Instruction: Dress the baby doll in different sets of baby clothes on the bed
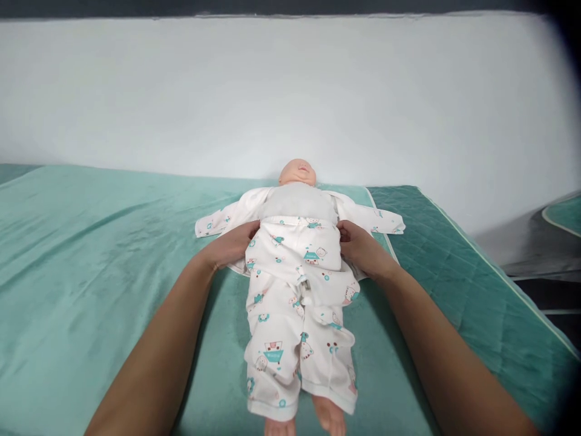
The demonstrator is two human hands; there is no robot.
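A baby doll (297,172) lies on its back, its feet toward me. It wears printed white trousers (276,303), pulled up to the waist over a pale grey-white belly. A matching jacket (249,204) lies open under it, sleeves spread to both sides. My left hand (236,243) is closed at the left side of the trousers' waist, fingertips partly hidden by the cloth. At the right side of the waist, my right hand (358,245) has its fingers curled together on the trousers' edge.
A light green sheet (100,272) covers the bed under the doll. A darker quilted green cover (454,272) shows at the right. Behind the doll's head stands a white wall (227,91). At the far right is another green-topped surface (565,215).
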